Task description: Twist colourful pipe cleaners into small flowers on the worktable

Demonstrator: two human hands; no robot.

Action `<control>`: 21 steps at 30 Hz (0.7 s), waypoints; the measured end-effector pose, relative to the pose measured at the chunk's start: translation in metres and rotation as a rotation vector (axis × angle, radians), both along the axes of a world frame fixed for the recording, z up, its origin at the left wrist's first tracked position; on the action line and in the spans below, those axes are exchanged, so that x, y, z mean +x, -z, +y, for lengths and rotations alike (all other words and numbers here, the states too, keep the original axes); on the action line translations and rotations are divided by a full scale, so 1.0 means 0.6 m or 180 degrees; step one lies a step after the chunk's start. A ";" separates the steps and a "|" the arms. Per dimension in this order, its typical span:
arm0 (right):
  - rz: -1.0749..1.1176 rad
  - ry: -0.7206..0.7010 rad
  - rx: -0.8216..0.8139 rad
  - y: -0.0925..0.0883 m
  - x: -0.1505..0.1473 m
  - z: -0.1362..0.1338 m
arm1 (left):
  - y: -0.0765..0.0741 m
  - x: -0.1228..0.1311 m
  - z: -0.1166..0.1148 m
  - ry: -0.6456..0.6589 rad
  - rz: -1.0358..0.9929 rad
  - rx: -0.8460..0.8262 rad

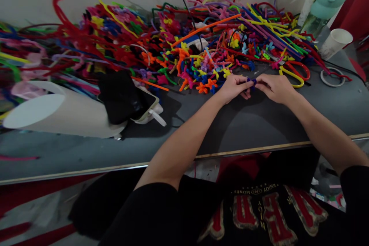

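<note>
A small dark blue pipe-cleaner piece (253, 82) is pinched between my two hands over the grey table (248, 127). My left hand (234, 89) grips it from the left with thumb and fingers pressed together. From the right, my right hand (275, 87) pinches it too, its fingertips close to those of the left. Just beyond my left hand lie small pipe-cleaner flowers, among them an orange one (211, 83). Yellow-and-red-handled scissors (298, 71) rest beyond my right hand. Parts of the blue piece are hidden by my fingers.
Colourful pipe cleaners (121, 46) are heaped along the wall. At left lie a white cylinder (83, 113) and a phone-like device (150, 105) with a black object. A paper cup (336, 44), a green bottle (325, 4) and a ring of tape (331, 82) are at right.
</note>
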State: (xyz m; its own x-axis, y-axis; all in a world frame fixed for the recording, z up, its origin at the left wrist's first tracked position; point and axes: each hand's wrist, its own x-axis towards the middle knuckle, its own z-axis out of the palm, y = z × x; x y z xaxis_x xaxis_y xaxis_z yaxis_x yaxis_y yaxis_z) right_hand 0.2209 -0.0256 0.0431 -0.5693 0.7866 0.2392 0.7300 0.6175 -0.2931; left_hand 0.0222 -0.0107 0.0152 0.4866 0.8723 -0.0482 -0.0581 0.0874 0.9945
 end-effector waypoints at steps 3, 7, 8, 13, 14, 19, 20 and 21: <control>-0.0365 -0.0035 -0.0001 0.000 -0.002 0.003 | -0.004 -0.005 0.000 0.0244 0.0256 0.0075; -0.0658 -0.0087 -0.0091 -0.001 -0.003 0.002 | -0.009 -0.008 -0.001 0.0440 0.0491 0.0106; -0.0673 -0.0133 -0.0142 -0.001 -0.002 0.002 | -0.010 -0.009 -0.001 0.0489 0.0549 0.0125; -0.0439 -0.0517 -0.0258 -0.002 0.006 0.001 | -0.007 -0.015 0.003 0.0762 0.0762 0.0177; -0.0397 -0.0585 -0.0289 -0.002 0.006 0.000 | -0.005 -0.016 0.005 0.0811 0.0752 0.0180; -0.0394 -0.0760 -0.0602 0.000 0.001 -0.007 | 0.001 -0.020 0.010 0.1066 0.0744 0.0180; -0.0339 -0.0673 -0.0561 0.001 0.000 -0.007 | 0.001 -0.019 0.009 0.0995 0.0691 0.0174; -0.0244 -0.0529 -0.0459 0.003 0.000 -0.007 | 0.001 -0.017 0.008 0.0841 0.0584 0.0170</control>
State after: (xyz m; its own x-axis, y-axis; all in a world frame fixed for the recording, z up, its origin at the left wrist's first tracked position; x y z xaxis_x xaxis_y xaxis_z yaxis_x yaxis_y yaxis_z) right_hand 0.2208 -0.0295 0.0413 -0.7061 0.7033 0.0822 0.6451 0.6868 -0.3347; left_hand 0.0118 -0.0058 0.0147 0.6839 0.7207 -0.1136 0.1401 0.0230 0.9899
